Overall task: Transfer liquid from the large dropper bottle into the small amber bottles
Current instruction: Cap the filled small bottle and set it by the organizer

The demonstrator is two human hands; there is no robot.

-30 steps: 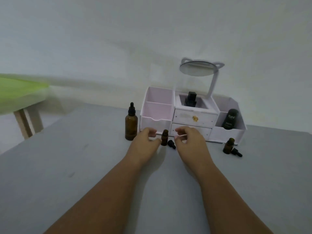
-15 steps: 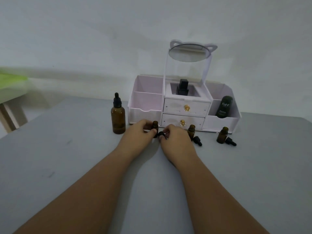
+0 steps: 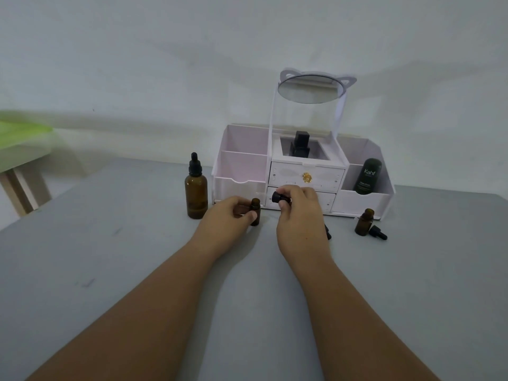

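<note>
While the left hand (image 3: 231,215) still holds the small amber bottle (image 3: 255,209), the right hand (image 3: 298,213) has lifted its black cap (image 3: 279,198).

A white cosmetic organizer (image 3: 357,200) is standing at the back of the grey table (image 3: 110,270), carrying a cat-eared mirror (image 3: 309,89) on top. A dark Kahf bottle (image 3: 367,176) is sitting in its right compartment — a black bottle (image 3: 299,145) is resting in the centre well.

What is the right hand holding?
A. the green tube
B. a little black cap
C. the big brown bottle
B. The right hand pinches a little black cap just above the table, while the left hand steadies a small brown bottle with an open top.
</note>
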